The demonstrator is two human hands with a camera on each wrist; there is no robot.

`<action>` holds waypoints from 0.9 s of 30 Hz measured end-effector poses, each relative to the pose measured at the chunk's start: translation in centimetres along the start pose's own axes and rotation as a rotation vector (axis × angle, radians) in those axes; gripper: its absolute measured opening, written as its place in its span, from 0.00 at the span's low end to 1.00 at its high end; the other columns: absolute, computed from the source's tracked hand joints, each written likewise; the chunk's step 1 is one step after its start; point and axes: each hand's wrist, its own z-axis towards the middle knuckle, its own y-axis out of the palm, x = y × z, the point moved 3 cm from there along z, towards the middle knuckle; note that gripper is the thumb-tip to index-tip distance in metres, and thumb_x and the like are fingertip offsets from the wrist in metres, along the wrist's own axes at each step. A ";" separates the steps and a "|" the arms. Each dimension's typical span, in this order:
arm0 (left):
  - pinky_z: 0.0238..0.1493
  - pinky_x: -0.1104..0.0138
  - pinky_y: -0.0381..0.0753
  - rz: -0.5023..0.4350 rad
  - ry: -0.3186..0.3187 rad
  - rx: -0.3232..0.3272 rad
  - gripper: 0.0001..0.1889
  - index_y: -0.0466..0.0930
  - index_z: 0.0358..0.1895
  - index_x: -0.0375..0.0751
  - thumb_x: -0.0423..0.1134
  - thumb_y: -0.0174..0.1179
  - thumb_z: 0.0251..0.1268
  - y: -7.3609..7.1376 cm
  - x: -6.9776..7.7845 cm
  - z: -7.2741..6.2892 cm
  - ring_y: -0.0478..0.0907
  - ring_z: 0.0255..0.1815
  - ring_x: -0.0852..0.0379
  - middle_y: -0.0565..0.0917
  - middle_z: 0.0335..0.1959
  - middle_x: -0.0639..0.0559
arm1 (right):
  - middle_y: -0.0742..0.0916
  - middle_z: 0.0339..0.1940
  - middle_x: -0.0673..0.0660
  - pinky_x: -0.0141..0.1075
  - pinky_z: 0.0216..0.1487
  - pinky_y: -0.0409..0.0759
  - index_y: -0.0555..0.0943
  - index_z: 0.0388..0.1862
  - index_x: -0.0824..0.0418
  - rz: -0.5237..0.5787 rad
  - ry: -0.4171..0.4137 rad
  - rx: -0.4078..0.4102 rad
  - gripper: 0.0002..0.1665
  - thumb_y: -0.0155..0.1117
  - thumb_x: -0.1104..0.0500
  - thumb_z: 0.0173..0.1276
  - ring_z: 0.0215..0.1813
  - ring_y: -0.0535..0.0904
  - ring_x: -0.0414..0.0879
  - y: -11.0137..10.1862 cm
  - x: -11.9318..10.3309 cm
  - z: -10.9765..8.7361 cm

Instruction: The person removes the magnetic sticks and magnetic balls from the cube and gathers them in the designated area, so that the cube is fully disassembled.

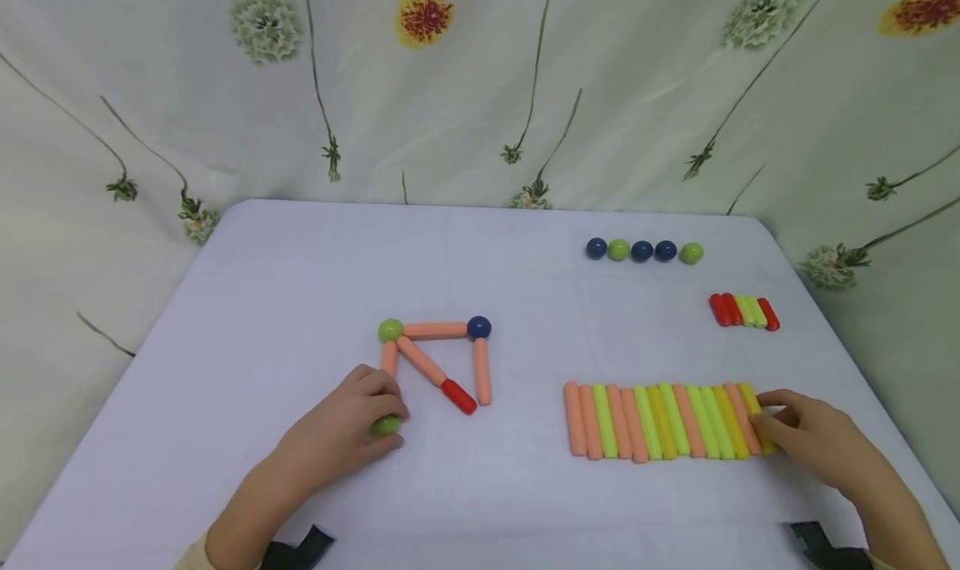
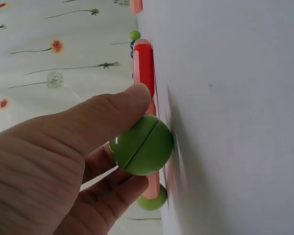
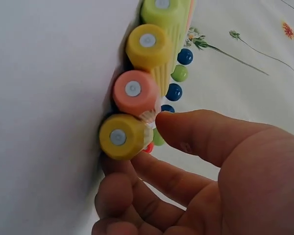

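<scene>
My left hand [image 1: 345, 416] pinches a green ball [image 2: 141, 145] between thumb and fingers, low over the table. It sits at the near end of an orange stick [image 1: 389, 359], partly hidden by the fingers. That stick belongs to a figure with another green ball [image 1: 391, 330], a blue ball [image 1: 479, 327], a top orange stick [image 1: 435, 331], a right-hand one [image 1: 482, 372], and a diagonal orange stick [image 1: 422, 360] meeting a red stick [image 1: 459, 397]. With thumb and fingers, my right hand [image 1: 813, 437] grips the yellow stick [image 3: 118, 137] ending a row.
The row of orange, green and yellow sticks [image 1: 660, 422] lies side by side at the right. Beyond it are short red and green sticks [image 1: 744, 312] and a line of blue and green balls [image 1: 642, 251]. Floral cloth [image 1: 465, 95] hangs behind the white table [image 1: 300, 253].
</scene>
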 end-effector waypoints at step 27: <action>0.40 0.71 0.75 -0.021 0.043 0.015 0.13 0.86 0.37 0.51 0.42 0.77 0.47 0.5 0.1 -0.1 0.65 0.46 0.62 0.73 0.39 0.64 | 0.85 0.42 0.51 0.36 0.42 0.81 0.82 0.50 0.57 -0.166 -0.693 0.337 0.17 0.70 0.56 0.62 0.39 0.79 0.42 7.3 -25.1 -4.1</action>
